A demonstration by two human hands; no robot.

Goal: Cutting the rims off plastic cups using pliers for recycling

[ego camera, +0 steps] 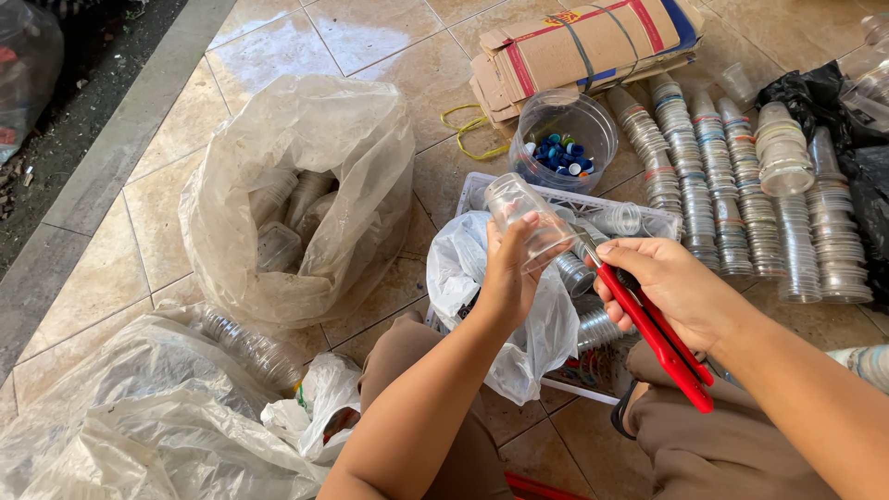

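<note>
Many clear plastic cups [732,176] already lie nested in rows on the tiled floor [370,37], while the left hand [507,278] pinches one more cup [526,215] above the white crate [593,206], right hand [671,287] clasping red-handled scissors [659,338], and bagged cups [287,213] seemingly remain.

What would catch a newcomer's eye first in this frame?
At centre, the left hand holds a clear plastic cup while the right hand grips red-handled pliers whose tip is at the cup's rim. To the right, rows of stacked clear cups lie on the tiled floor. On the left, a large clear plastic bag holds more cups, and a round tub of blue bottle caps sits behind the hands.
</note>
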